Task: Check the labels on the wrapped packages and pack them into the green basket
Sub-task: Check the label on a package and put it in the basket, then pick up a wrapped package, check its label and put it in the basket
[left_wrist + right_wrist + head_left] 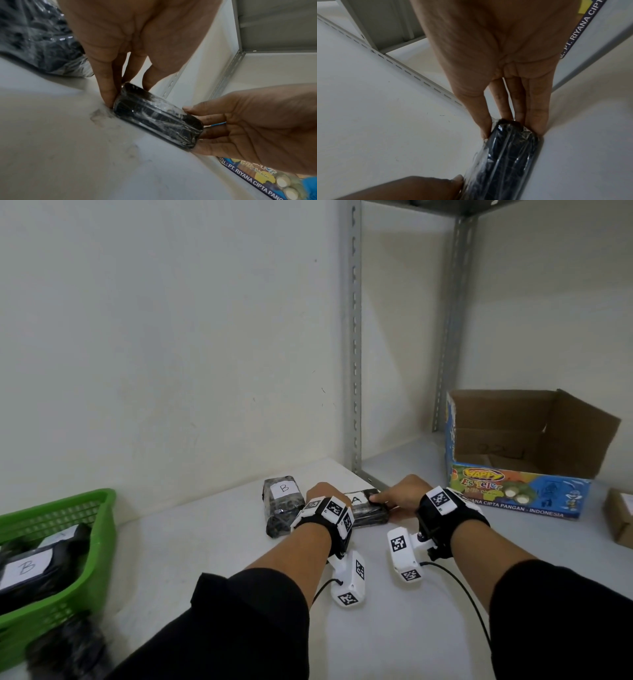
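A black package wrapped in clear film [368, 511], its white label marked A, lies on the white table. My left hand [320, 494] pinches its left end and my right hand [399, 496] pinches its right end. The left wrist view shows the package [154, 119] resting on the table, with the left hand [127, 93] at one end and the right hand [193, 128] at the other. From the right wrist, thumb and fingers of the right hand [511, 129] straddle the package [505, 155]. A second package labelled B [282, 501] lies just left. The green basket [102, 508] at far left holds another B package [24, 568].
An open printed cardboard box [513, 474] stands at the right on a metal shelf, with a small brown box [620, 517] beyond it. A slotted grey shelf upright [354, 371] rises behind the packages. A blurred dark bundle [68, 648] lies in front of the basket.
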